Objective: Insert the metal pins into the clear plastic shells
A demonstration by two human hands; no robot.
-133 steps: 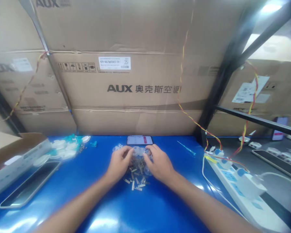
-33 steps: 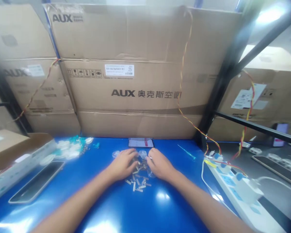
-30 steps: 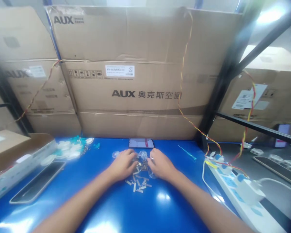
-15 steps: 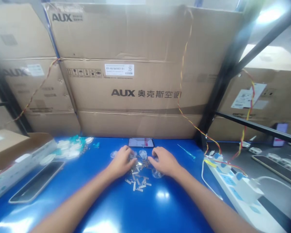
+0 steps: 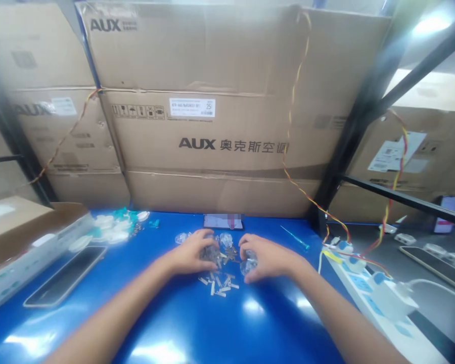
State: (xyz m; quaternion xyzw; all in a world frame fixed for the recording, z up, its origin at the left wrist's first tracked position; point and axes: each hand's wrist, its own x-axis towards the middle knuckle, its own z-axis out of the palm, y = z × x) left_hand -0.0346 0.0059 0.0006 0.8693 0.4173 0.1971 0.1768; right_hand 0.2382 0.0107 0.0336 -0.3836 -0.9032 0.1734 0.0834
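My left hand [image 5: 192, 254] curls round a clear plastic piece [image 5: 211, 254], its thumb on the near side. To the right, my right hand [image 5: 267, 257] is curved about another clear piece [image 5: 248, 265], fingers behind it and thumb in front. Between the hands lie one more clear lump [image 5: 226, 240] and a loose heap of small metal-looking pieces [image 5: 227, 256]. Several thin, pale flat strips [image 5: 220, 284] are scattered just nearer to me. Beyond my left fingers sits a further clear piece [image 5: 181, 238]. The exact kind of these parts is too blurred to tell.
A phone [image 5: 223, 221] lies at the back against tall cartons [image 5: 212, 192]. On the left are a dark flat device [image 5: 65, 277], an open box [image 5: 41, 253] and white round parts [image 5: 111, 230]. A teal screwdriver [image 5: 298, 240] and a power strip [image 5: 367, 290] are at right.
My right hand has turned and closed round a clear piece, its thumb now nearer me. My left hand has lowered its thumb round a clear piece. The whole view has shifted slightly.
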